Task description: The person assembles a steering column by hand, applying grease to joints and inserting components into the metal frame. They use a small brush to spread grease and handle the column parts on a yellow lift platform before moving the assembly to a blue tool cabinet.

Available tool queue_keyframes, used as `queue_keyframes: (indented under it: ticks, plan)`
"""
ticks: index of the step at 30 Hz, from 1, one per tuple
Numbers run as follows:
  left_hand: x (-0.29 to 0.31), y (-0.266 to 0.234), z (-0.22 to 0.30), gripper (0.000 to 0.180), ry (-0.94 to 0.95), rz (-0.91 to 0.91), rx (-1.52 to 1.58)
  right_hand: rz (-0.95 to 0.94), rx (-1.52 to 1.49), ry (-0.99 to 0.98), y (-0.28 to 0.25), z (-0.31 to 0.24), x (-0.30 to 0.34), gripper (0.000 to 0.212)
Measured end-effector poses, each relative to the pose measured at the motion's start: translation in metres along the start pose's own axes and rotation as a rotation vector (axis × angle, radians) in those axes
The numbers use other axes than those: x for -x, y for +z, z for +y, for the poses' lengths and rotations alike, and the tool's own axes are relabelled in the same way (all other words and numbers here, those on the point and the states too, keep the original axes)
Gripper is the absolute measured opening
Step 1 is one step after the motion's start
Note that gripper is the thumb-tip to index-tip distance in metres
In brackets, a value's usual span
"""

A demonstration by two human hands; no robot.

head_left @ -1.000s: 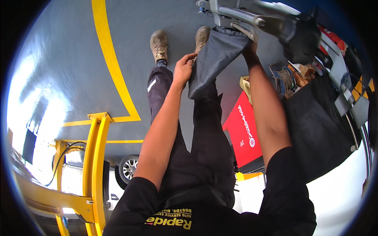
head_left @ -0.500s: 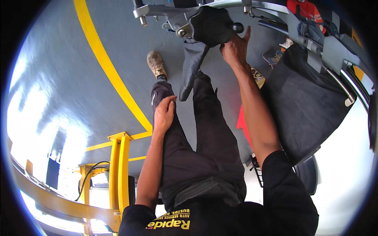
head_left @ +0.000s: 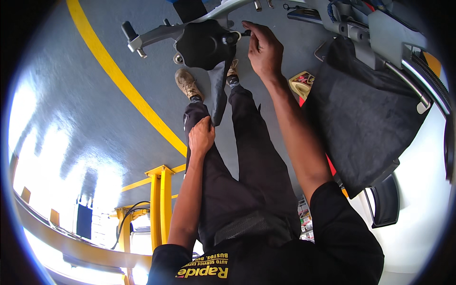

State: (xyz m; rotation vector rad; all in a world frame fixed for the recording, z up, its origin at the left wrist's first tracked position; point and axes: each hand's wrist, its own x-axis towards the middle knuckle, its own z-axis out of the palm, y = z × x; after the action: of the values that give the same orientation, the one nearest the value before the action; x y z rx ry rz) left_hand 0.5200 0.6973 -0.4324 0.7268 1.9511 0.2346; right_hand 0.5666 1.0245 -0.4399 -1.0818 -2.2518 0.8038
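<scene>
A grey metal clamp-like frame (head_left: 159, 35) reaches across the top of the view, with a black lobed knob (head_left: 202, 45) at its middle. Beneath the knob a dark grey tapered flap (head_left: 218, 92) hangs toward my left knee. At the knob's right side, my right hand (head_left: 266, 52) has its thumb and index finger around a small black handle (head_left: 246, 33). My left hand (head_left: 202, 136) lies over my left knee with its fingers close together, beside the flap's lower tip. It holds nothing that I can see.
A black cover (head_left: 365, 118) drapes over the white vehicle (head_left: 418, 190) on the right. A gold bottle (head_left: 301, 84) stands on the grey floor beside it. Yellow steel posts (head_left: 161, 204) rise at the lower left, and a yellow line (head_left: 116, 71) crosses the floor.
The frame and black knob have shifted left and slightly down in the view. My right hand has moved left with them, its fingers now at the small handle. My left hand stays at my knee.
</scene>
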Motion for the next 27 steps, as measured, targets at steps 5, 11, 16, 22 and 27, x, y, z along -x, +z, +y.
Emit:
queue_keyframes:
  ticks: [5, 11, 16, 22, 27]
  plan:
    - [-0.003, -0.001, 0.008, 0.027, -0.022, -0.052, -0.034, 0.282, -0.192, 0.102, 0.009, -0.022, -0.015, 0.026]
    - [-0.007, 0.000, 0.012, 0.032, -0.059, -0.055, -0.019, 0.104, -0.947, 0.573, 0.021, 0.003, -0.014, 0.021]
    - [-0.006, -0.004, 0.020, 0.037, -0.101, -0.075, -0.007, 0.063, -0.675, 0.486, 0.021, -0.006, -0.005, 0.016]
    - [-0.008, -0.002, 0.023, 0.034, -0.128, -0.065, 0.061, 0.091, -0.453, 0.496, 0.033, 0.006, -0.008, 0.014]
    - [-0.008, 0.000, 0.024, 0.037, -0.125, -0.082, -0.015, 0.031, -0.307, 0.371, 0.047, 0.022, -0.006, 0.015]
